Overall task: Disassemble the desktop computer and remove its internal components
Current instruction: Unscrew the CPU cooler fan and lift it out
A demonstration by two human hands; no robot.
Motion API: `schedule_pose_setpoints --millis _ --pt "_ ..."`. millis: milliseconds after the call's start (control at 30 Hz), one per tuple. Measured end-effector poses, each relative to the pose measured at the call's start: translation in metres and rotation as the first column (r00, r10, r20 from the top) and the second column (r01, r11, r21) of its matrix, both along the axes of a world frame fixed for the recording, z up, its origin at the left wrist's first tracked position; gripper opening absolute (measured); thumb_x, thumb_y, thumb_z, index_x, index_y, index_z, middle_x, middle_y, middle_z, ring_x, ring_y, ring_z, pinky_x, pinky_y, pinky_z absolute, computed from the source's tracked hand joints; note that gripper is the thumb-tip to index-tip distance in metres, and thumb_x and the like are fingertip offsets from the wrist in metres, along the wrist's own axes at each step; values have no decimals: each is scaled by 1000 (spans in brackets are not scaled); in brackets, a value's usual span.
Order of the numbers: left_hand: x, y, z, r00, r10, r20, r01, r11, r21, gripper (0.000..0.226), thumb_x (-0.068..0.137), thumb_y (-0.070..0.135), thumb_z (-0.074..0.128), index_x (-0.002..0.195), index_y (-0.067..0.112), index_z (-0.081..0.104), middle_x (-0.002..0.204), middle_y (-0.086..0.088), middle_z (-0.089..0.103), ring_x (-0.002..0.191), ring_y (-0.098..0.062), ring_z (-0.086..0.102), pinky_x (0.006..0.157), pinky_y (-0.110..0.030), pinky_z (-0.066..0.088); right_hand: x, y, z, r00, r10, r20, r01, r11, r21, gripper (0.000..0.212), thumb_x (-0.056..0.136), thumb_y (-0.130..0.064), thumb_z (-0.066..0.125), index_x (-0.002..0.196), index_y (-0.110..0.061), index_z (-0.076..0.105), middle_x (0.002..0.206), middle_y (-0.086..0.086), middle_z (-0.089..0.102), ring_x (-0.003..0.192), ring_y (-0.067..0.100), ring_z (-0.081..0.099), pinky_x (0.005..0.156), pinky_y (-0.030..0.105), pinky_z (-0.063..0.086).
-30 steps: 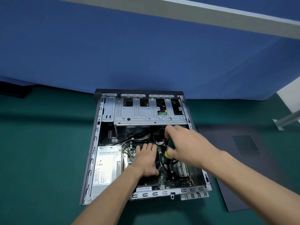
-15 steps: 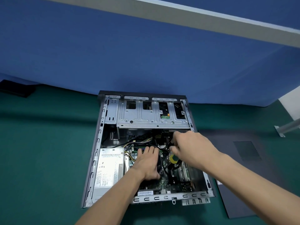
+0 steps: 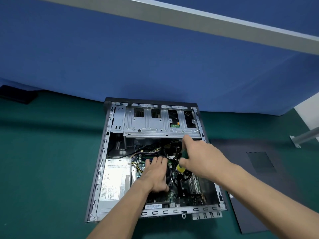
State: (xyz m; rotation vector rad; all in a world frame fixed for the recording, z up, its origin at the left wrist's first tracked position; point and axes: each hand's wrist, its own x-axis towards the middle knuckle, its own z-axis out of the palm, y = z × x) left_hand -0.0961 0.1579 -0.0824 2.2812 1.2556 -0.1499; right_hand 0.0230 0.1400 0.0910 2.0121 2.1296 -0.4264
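Note:
The open desktop computer case [image 3: 103, 152] lies flat on the green mat, its inside facing up. My left hand [image 3: 156, 175] rests palm down on the black CPU cooler fan [image 3: 168, 177] over the motherboard [image 3: 193, 197]. My right hand [image 3: 202, 159] grips a screwdriver with a green and yellow handle [image 3: 181, 167], held upright among the black cables [image 3: 170, 155] just below the silver drive cage [image 3: 155, 125]. The screwdriver's tip is hidden. The silver power supply [image 3: 114, 181] sits at the case's left side.
The removed dark side panel [image 3: 259, 178] lies on the mat right of the case. A blue partition wall [image 3: 155, 66] stands directly behind the case. A metal bracket leg [image 3: 303, 137] is at the far right. A dark object [image 3: 17, 94] lies far left.
My right hand has opened its fingers a little and turned on the screwdriver handle, with the index finger now pointing up toward the drive cage. My left hand stays on the fan.

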Motion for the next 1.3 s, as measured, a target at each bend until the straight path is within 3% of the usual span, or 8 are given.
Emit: schedule_pose_setpoints --millis 67,233,367,633,800,933,1100,1300 --pt "0 0 2 1000 7 9 -7 1000 -13 84 61 42 78 125 12 32 122 -4 38 111 -20 34 99 -40 24 -3 -2 1 988 17 156 -35 993 115 36 94 -52 40 100 -16 39 100 6 62 93 30 60 62 33 31" --pt "-1 0 5 999 18 33 -17 999 -31 81 60 41 79 122 13 34 122 -2 38 111 -19 34 100 -39 25 -5 -2 3 999 32 -3 -32 999 -17 26 91 -37 48 99 -17 34 100 10 61 90 32 58 64 32 34" --pt "0 -3 7 1000 11 14 -11 1000 -14 78 62 38 78 120 12 34 120 -3 38 110 -20 34 101 -41 25 -3 -3 1 981 -3 195 -22 992 127 43 94 -56 36 102 -14 43 102 8 64 96 30 62 63 33 32" --pt "-1 1 5 999 9 39 -7 999 -45 84 63 40 77 128 15 31 125 -1 38 115 -19 33 103 -40 23 4 3 2 987 -69 145 62 997 51 45 92 -58 39 103 -14 43 102 6 62 95 29 59 64 34 34" --pt "-2 -3 6 1000 5 24 -6 1000 4 79 64 40 76 125 14 33 126 -3 39 113 -20 34 103 -42 24 4 6 7 999 -27 -47 22 993 -118 24 90 -37 52 100 -20 38 96 6 60 81 26 50 66 32 36" --pt "1 -6 9 999 -5 -45 6 999 32 84 66 38 76 131 10 31 133 -9 37 123 -28 34 112 -52 15 0 2 3 981 -52 185 42 997 57 43 92 -59 40 99 -16 38 99 4 62 91 29 59 62 33 33" --pt "1 -2 9 1000 -5 -15 5 1000 -7 79 66 36 76 126 11 32 127 -7 39 117 -24 35 108 -46 21 0 4 7 1000 -5 -30 2 995 -103 22 92 -36 47 98 -19 34 94 6 57 80 27 50 65 33 34" --pt "0 -3 8 1000 3 30 -2 1000 -17 74 64 36 75 120 13 34 119 -3 39 111 -20 35 104 -42 21 8 5 4 1000 12 -26 -13 999 -48 23 95 -39 44 100 -16 40 101 8 60 93 32 57 68 34 38"
